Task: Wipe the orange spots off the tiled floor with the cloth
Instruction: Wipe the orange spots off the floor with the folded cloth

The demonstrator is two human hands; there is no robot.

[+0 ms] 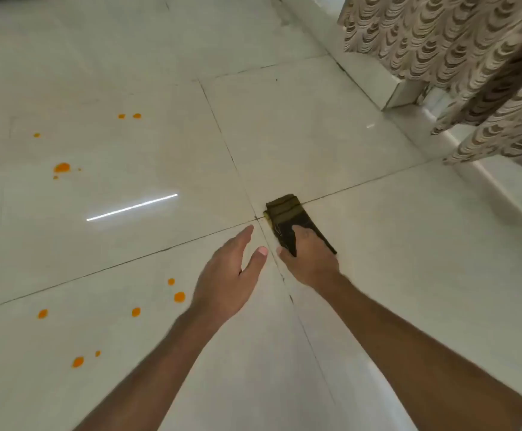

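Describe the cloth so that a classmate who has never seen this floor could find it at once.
Start where four pale floor tiles meet at a crossing of grout lines, near the picture's middle. Just right of that crossing lies the cloth, under the right hand. It is the only dark, folded, brownish thing on the floor; the orange spots lie far left.

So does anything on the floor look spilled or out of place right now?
Yes. Orange spots are scattered over the tiles left of the hands, some farther off and some near the left hand. The right hand holds the folded dark cloth on the tile joint, clear of the spots. Nothing looks broken.
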